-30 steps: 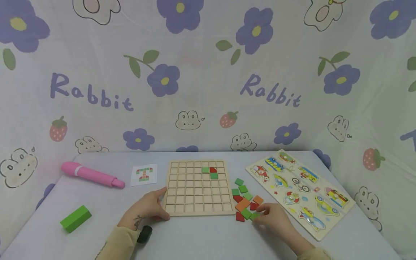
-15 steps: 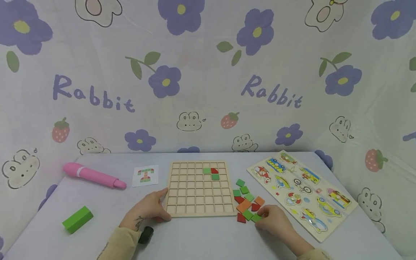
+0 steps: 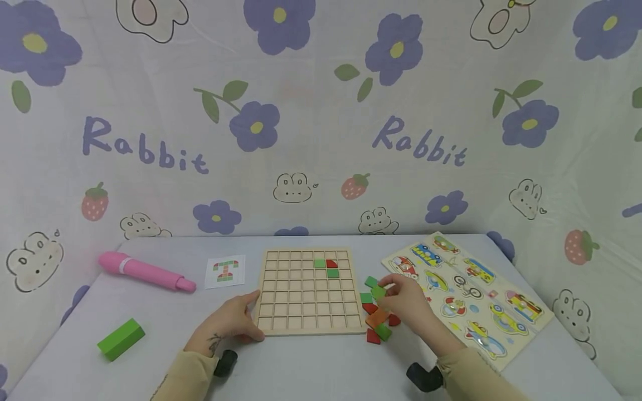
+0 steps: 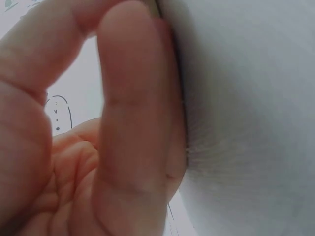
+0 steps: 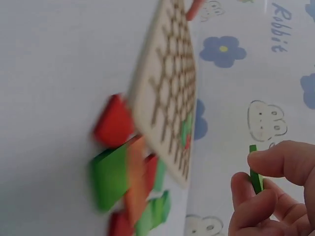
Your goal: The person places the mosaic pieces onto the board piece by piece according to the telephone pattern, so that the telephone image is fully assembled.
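A square wooden grid board point(image 3: 301, 292) lies mid-table. Two green tiles and one red rounded tile sit in its upper-right cells. My left hand point(image 3: 233, 320) holds the board's near left corner, index finger at the left edge and thumb by the front. In the left wrist view its bent fingers point(image 4: 130, 108) show large. Over the loose tiles to the right of the board is my right hand point(image 3: 408, 301), raised a little. Between thumb and fingers it pinches a thin green tile point(image 5: 255, 169), seen edge-on in the right wrist view. Orange point(image 3: 377, 318), red and green tiles lie below it.
A picture card point(image 3: 225, 272) with a T-shaped tile pattern lies left of the board. Farther left are a pink microphone-shaped thing point(image 3: 145, 272) and a green block point(image 3: 121, 339). A vehicle puzzle board point(image 3: 466, 295) lies at the right, partly behind my right arm.
My right hand has lifted a green tile from the near side of the pile and moved away from me and slightly left. My left hand stays at the board's corner.
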### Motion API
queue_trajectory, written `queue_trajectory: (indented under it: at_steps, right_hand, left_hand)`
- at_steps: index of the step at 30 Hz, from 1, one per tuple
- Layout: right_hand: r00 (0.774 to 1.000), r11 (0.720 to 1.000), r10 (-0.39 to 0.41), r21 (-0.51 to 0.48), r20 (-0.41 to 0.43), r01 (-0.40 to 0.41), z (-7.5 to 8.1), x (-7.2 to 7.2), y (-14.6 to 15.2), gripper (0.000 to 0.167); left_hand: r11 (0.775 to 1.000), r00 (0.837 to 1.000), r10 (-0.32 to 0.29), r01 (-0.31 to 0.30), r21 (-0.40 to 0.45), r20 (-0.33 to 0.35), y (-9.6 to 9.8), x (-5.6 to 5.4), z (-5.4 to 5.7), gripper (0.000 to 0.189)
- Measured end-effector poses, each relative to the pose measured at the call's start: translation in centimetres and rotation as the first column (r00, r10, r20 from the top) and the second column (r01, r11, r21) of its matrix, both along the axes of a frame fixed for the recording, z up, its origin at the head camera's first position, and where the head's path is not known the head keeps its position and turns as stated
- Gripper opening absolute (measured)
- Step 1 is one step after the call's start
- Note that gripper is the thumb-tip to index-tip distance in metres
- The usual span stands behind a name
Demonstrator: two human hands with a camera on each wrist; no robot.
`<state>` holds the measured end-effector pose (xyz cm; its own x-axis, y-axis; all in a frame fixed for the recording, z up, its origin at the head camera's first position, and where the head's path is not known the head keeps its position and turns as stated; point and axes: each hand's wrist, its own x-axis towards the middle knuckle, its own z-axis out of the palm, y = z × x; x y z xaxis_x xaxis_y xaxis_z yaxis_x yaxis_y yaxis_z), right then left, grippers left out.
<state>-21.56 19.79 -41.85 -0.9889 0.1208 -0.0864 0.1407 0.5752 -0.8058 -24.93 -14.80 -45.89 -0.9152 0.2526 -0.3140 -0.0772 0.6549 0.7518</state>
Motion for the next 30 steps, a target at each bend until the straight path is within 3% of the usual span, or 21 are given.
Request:
queue_trajectory:
  at_steps: [5,13,23,27,30]
  right_hand:
    - [0.998,0.999,0.031,-0.025,-0.057,-0.033,1.0,-2.7,-2.7,0.028]
    - [0.992,0.987,0.082,-0.131,-0.094,-0.094,1.1,-6.3,-6.0,0.029]
    - [0.988,0.955,0.128,-0.258,-0.082,-0.145,-0.2,-10.2,-8.3,0.032]
    - [0.982,0.949,0.167,-0.257,-0.086,-0.184,-0.8,-11.3,-9.1,0.033]
    - [0.976,0.957,0.196,-0.201,-0.09,-0.211,-1.3,-11.7,-9.6,0.034]
  left_hand:
    - [1.0,1.0,0.011,-0.011,0.0,0.008,-0.1,0.0,-0.2,0.102]
    - [1.0,1.0,0.01,-0.01,-0.005,-0.006,-0.2,0.0,-0.2,0.101]
    - [1.0,1.0,0.021,-0.021,-0.004,0.011,-0.2,0.0,-0.1,0.101]
    - [1.0,1.0,0.021,-0.021,-0.004,0.009,-0.1,0.0,0.0,0.101]
    - [1.0,1.0,0.021,-0.021,-0.002,0.008,-0.1,-0.1,0.0,0.101]
